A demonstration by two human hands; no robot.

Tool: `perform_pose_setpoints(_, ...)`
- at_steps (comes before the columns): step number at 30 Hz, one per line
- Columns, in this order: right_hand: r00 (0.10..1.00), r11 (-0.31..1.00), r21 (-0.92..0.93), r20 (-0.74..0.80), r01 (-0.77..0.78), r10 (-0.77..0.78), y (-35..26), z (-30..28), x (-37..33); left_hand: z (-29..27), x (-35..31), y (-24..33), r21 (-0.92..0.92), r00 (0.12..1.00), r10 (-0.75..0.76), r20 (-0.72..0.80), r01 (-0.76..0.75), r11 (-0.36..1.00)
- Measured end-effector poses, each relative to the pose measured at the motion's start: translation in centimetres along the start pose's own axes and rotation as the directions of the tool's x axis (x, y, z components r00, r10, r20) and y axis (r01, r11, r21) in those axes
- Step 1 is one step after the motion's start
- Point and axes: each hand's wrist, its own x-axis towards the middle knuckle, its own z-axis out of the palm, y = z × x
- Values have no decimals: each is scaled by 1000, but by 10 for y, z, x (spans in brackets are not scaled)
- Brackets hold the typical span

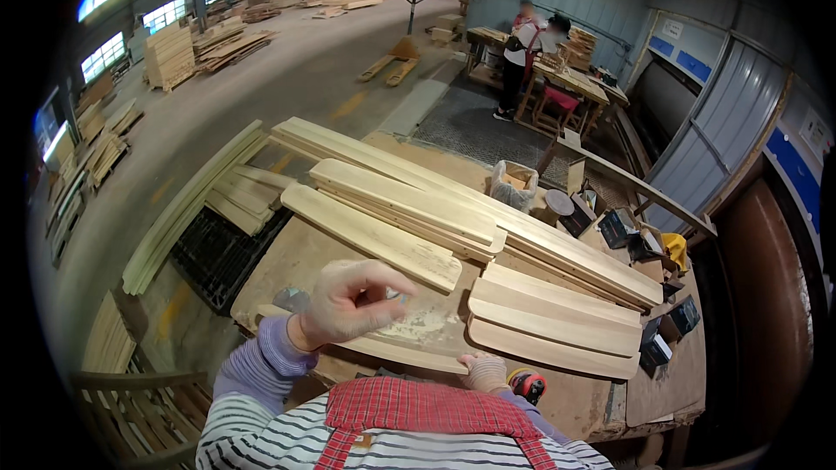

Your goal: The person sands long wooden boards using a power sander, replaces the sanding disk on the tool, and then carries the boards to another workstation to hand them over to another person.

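My left hand point(353, 303) is raised above the workbench, its fingers curled toward the thumb. A small pale bit shows by the fingertips, too small to name. Close to my body, a long pale wooden board point(409, 357) lies crosswise on the bench point(575, 396). My right hand point(485, 372) grips this board near its right end; its fingers are partly hidden. Just right of that hand is a red and black power sander point(528, 386). Beyond my left hand lies a round-cornered board point(370, 235), and to the right rests a stack of similar boards point(553, 322).
Longer boards point(470, 200) lie across the bench's far side. Small dark boxes point(655, 348) and a plastic-lined bin point(514, 184) stand right and beyond. Left are a black crate point(228, 248) and planks. A person point(527, 52) works at a far table; a yellow pallet jack point(394, 61) stands behind.
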Motion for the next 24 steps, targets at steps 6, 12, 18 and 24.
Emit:
perform_pose_setpoints(6,998,997,-54,23,-59,61,-1,0,-3,34,64,83,-432,530,829,176,-715,549)
perform_pose_setpoints(12,1000,1000,-18,-8,-20,20,-13,-17,-8,69,65,107,-500,422,906,-34,-792,350)
perform_pose_setpoints(18,1000,1000,20,-12,-21,21,-5,-11,-9,66,58,96,-512,453,883,125,-733,448)
perform_pose_setpoints(24,997,1000,-16,-74,3,-4,5,9,-8,59,-15,-21,-188,999,3,37,4,982)
